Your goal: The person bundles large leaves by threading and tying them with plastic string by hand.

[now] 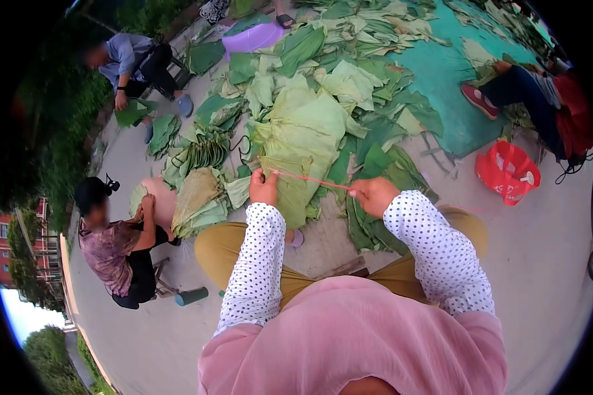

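A thin red string [316, 180] is stretched between my two hands, over the leaves. My left hand [263, 187] is closed in a pinch at the string's left end, close to the edge of a large pale green leaf [302, 125]. My right hand [376, 196] pinches the other end between thumb and fingers, slightly lower and to the right. Beneath the string, part of a folded yellow-green leaf [290, 192] hangs between my knees. Whether my left fingers also grip the leaf cannot be made out.
A wide heap of leaves [349, 85] spreads ahead, partly on a green sheet [458, 99]. A red bag [507, 172] stands at right, a green cylinder [192, 296] at left. Co-workers sit at left [122, 243], upper left [135, 62] and right [540, 99].
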Motion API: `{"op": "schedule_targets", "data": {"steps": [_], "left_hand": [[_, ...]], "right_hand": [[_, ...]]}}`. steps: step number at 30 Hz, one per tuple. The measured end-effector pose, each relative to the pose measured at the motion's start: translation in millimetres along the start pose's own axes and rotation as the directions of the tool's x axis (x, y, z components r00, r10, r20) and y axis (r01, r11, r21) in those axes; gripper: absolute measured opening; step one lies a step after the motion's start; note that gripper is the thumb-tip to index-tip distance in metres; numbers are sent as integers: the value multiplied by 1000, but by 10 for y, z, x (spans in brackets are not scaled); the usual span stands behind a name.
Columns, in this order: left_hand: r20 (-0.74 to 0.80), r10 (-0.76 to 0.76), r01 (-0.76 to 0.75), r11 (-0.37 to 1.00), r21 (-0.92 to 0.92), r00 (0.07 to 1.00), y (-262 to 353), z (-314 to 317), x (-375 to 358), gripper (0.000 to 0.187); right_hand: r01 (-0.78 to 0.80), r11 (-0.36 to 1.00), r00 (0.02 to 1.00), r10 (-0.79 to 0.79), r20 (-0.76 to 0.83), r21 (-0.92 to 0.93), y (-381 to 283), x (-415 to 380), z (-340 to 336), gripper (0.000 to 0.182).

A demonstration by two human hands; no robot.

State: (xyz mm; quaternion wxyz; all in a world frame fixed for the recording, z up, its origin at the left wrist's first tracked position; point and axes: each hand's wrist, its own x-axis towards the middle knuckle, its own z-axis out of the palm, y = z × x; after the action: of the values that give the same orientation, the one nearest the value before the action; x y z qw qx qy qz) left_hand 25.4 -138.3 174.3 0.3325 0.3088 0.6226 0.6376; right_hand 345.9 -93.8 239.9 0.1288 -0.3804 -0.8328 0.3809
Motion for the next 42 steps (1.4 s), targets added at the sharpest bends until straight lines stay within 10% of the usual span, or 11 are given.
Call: {"op": "schedule_targets", "data": {"steps": [20, 27, 34, 42], "left_hand": [[45, -38, 33, 993, 112, 998, 177, 465, -482, 25], [437, -116, -48, 937, 346, 892, -26, 1132, -1192, 25], [643, -175, 125, 984, 123, 746, -178, 1124, -1176, 35], [507, -282, 406, 902, -150, 815, 60, 1109, -1161, 22]], "right_hand": [[34, 998, 999, -34, -9, -45, 105, -24, -45, 22], [-95, 988, 995, 92, 32, 120, 241, -107, -45, 52], [49, 998, 952, -58, 300, 38, 309, -28, -159, 56], [55, 998, 982, -55, 179, 6, 399, -62, -146, 49]]}}
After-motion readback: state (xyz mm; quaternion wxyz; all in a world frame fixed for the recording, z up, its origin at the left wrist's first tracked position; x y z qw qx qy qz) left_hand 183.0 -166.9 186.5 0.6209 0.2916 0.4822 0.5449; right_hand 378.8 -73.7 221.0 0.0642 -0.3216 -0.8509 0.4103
